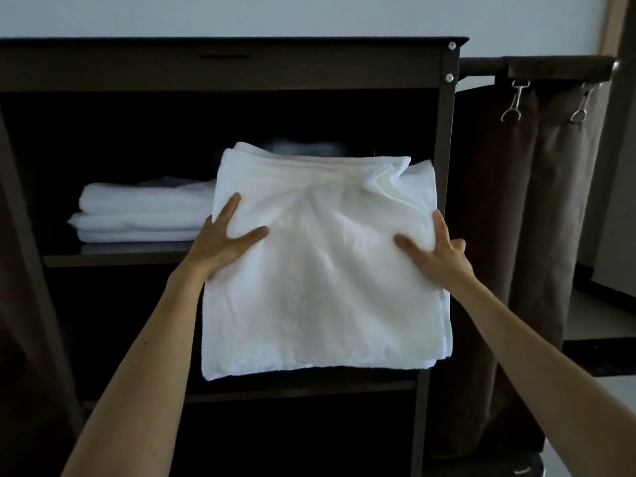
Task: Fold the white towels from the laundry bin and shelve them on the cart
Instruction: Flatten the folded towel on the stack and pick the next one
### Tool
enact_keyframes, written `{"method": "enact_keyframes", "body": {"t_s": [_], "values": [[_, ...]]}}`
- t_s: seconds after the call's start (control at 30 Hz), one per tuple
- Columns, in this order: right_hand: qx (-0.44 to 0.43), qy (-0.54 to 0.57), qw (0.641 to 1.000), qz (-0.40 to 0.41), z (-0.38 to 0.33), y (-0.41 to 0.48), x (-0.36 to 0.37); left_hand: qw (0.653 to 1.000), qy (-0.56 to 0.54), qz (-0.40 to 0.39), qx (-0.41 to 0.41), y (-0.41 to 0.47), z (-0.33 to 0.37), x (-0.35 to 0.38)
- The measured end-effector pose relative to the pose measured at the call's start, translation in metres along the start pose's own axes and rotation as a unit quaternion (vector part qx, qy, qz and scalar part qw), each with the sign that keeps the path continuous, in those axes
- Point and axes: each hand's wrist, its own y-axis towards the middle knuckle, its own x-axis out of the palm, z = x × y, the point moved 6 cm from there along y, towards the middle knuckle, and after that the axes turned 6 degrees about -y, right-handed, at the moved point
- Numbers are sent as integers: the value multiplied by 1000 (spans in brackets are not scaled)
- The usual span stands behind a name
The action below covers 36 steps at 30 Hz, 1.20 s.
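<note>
Cart (pixel 444 139): dark, against a pale wall (pixel 309 15).
Towel stack (pixel 144 211): on the cart's shelf.
Left grip (pixel 223 242): I pinch the folded towel (pixel 320 287) before the cart.
Right grip (pixel 437 251): pinching its opposite edge.

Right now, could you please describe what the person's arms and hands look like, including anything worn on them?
Both arms are bare from the picture's lower edge to the wrists; no sleeves show. The left hand and right hand wear no gloves, and no watch, bracelet or ring is visible. The fingers are slender. The picture is too soft to judge the nails.
</note>
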Motion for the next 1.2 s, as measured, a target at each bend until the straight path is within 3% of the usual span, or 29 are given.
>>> {"method": "enact_keyframes", "body": {"t_s": [0.17,0.27,0.5,0.77,1.0,1.2], "values": [[-3,53,997,-54,2,-7,8,995,-97,-19,19,-2,-12,-6],[-14,35,998,-46,0,-8,6,988,-153,-2,34,0,-15,-7],[-28,150,988,-35,-10,-22,16,986,-158,21,52,-3,-15,-5],[-112,250,962,5,-7,-30,19,977,-198,53,66,-8,-19,-6],[-106,96,986,80,-49,-30,-5,976,-141,121,110,-18,21,-18],[-157,-87,980,87,-110,-51,-21,985,-56,85,139,-12,71,-5]]}}
